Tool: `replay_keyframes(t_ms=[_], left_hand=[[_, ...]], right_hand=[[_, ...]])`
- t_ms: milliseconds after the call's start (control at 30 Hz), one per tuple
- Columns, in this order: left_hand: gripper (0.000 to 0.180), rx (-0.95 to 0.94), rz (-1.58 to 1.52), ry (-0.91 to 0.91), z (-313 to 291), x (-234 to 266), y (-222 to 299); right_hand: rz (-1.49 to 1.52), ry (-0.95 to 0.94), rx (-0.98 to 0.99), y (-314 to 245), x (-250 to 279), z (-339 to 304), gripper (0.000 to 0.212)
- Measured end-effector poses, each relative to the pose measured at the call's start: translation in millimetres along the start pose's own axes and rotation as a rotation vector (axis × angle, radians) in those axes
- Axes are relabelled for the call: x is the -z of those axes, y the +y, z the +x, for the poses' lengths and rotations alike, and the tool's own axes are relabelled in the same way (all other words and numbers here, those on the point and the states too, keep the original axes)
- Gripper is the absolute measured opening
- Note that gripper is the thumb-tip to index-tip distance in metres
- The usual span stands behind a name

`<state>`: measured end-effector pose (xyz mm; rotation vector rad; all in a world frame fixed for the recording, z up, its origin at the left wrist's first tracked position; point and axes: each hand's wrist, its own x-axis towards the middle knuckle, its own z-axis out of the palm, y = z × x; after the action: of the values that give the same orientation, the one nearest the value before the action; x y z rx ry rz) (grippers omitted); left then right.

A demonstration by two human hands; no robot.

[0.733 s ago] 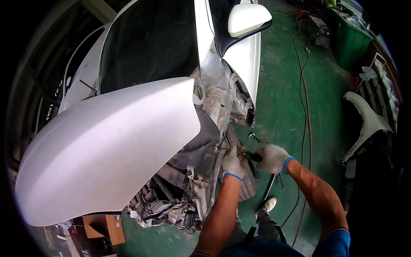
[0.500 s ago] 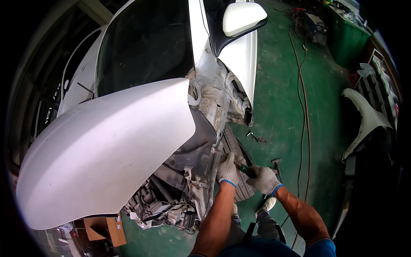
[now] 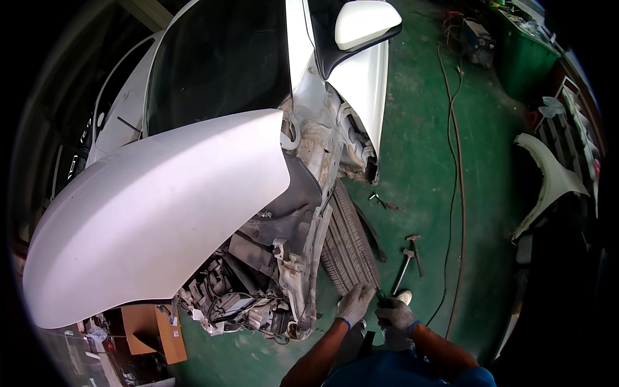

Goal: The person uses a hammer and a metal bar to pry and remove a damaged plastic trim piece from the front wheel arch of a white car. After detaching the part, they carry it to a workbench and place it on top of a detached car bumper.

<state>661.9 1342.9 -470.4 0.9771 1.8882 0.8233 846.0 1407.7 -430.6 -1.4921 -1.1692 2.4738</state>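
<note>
Both my hands wear pale knitted gloves with blue cuffs, low in the view beside the front tyre (image 3: 347,242). My right hand (image 3: 396,315) is closed round a tool with a dark green handle (image 3: 383,299); glove and blur hide its exact kind. Close by, just left of the tool, my left hand (image 3: 356,303) has its fingers drawn together. Whatever they pinch, if anything, cannot be made out. The white car's front is stripped, with its inner wing rail (image 3: 316,238) bare and the engine bay (image 3: 238,297) exposed below the raised white bonnet (image 3: 161,206).
Two hammers, one pale-headed (image 3: 403,271) and one darker (image 3: 414,255), stand near my foot. Small hand tools (image 3: 387,203) lie on the green floor. A long cable (image 3: 459,180) runs along it. At right is a loose white fender (image 3: 551,180); lower left, a cardboard box (image 3: 169,338).
Both hands have come down and back from the rail and tyre, closer to my body. The green-handled tool has travelled with my right hand. Both hammers now show fully.
</note>
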Motion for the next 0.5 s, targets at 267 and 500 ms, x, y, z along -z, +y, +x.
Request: replay_keyframes(t_ms=[267,500], left_hand=[[0.032,0.108,0.269,-0.538,-50.6,-81.5,-135.8],[0.034,0.225,0.440,-0.456,-1.8,-62.8,-103.2]], right_hand=[[0.293,0.525,-0.207,96.9,126.4,-28.9,0.020],[0.468,0.615,-0.207,119.4,222.2,-11.6,0.019]])
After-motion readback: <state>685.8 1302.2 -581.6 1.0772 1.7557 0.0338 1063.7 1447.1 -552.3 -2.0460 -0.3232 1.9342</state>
